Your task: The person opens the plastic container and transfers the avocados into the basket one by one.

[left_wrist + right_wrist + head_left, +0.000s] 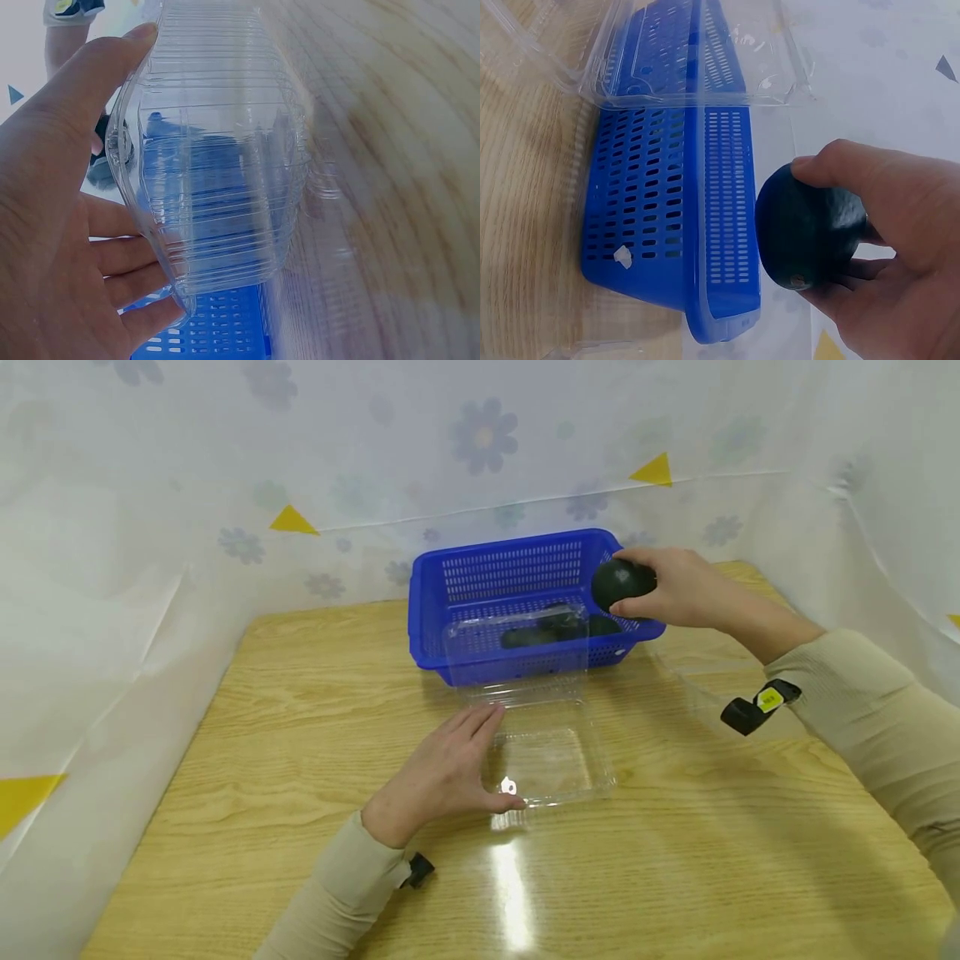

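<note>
My right hand (678, 585) grips a dark green avocado (621, 583) above the right end of a blue plastic basket (429, 610). In the right wrist view the avocado (802, 232) sits between thumb and fingers, its stem end showing. More dark green avocados (525, 637) lie in the basket, partly seen through clear plastic. A clear hinged plastic container (555, 760) stands open on the table, its raised lid (517, 652) leaning towards the basket. My left hand (446, 768) holds the container's left side, thumb at the near corner and fingers at the hinge end.
Another clear plastic piece (701, 693) lies on the wooden table (315, 693), under the right forearm. White flowered sheeting (390, 460) stands behind and on both sides, with yellow triangles on it. A white scrap (622, 256) shows on the basket's outside wall.
</note>
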Demonstrator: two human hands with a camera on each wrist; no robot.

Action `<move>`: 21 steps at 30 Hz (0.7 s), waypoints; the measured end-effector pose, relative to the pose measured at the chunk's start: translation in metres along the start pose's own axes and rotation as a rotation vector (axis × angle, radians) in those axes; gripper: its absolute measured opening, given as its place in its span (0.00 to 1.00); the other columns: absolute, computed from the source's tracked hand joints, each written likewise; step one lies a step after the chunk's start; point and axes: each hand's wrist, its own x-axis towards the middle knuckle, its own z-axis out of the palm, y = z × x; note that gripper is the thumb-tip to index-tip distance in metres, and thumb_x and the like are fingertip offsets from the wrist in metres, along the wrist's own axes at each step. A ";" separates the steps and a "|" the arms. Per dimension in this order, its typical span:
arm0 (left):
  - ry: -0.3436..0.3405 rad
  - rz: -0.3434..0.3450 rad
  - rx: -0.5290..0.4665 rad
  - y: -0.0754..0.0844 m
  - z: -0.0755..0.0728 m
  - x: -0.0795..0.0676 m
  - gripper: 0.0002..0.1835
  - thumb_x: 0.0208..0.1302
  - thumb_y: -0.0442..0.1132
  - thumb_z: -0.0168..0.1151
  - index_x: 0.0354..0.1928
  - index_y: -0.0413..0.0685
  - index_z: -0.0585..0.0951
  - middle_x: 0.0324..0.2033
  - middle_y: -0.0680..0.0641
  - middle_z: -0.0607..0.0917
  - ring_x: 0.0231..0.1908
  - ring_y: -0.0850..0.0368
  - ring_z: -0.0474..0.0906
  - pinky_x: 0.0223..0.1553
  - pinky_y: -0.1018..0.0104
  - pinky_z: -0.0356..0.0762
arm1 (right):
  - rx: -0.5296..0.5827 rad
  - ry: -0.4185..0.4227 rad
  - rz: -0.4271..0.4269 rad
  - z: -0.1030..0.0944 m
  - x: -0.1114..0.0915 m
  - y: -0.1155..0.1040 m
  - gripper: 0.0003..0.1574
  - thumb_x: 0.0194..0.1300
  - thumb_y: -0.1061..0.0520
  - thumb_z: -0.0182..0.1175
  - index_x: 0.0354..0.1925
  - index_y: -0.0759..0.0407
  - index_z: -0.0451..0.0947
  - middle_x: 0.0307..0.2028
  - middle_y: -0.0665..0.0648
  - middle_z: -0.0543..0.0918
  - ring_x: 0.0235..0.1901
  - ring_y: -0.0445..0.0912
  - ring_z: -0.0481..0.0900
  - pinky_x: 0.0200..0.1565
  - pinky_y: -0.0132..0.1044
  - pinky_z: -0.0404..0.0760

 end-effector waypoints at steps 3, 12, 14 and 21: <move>-0.005 0.000 -0.003 -0.001 0.000 0.000 0.64 0.46 0.77 0.65 0.75 0.39 0.58 0.74 0.43 0.64 0.73 0.47 0.61 0.75 0.57 0.60 | 0.009 0.012 0.007 0.001 0.007 0.001 0.50 0.65 0.46 0.64 0.76 0.60 0.55 0.64 0.73 0.70 0.55 0.64 0.75 0.49 0.58 0.79; -0.014 -0.005 -0.003 0.001 -0.002 -0.002 0.64 0.46 0.77 0.65 0.75 0.39 0.58 0.73 0.43 0.65 0.72 0.46 0.62 0.74 0.57 0.61 | -0.026 -0.020 0.040 0.004 0.028 0.001 0.53 0.65 0.46 0.62 0.77 0.64 0.50 0.68 0.76 0.65 0.60 0.68 0.71 0.55 0.62 0.77; -0.011 -0.004 -0.008 0.001 -0.002 -0.002 0.64 0.46 0.77 0.65 0.75 0.39 0.58 0.73 0.43 0.65 0.72 0.46 0.62 0.74 0.56 0.61 | -0.033 -0.026 0.045 0.005 0.032 0.001 0.53 0.65 0.47 0.62 0.76 0.65 0.50 0.68 0.76 0.65 0.60 0.68 0.70 0.56 0.62 0.76; -0.008 0.000 -0.002 0.002 -0.002 -0.002 0.64 0.47 0.77 0.64 0.75 0.39 0.58 0.73 0.43 0.65 0.73 0.47 0.62 0.75 0.57 0.60 | -0.046 -0.019 0.048 0.016 0.050 0.004 0.49 0.65 0.49 0.62 0.73 0.70 0.54 0.64 0.76 0.69 0.57 0.67 0.73 0.55 0.61 0.78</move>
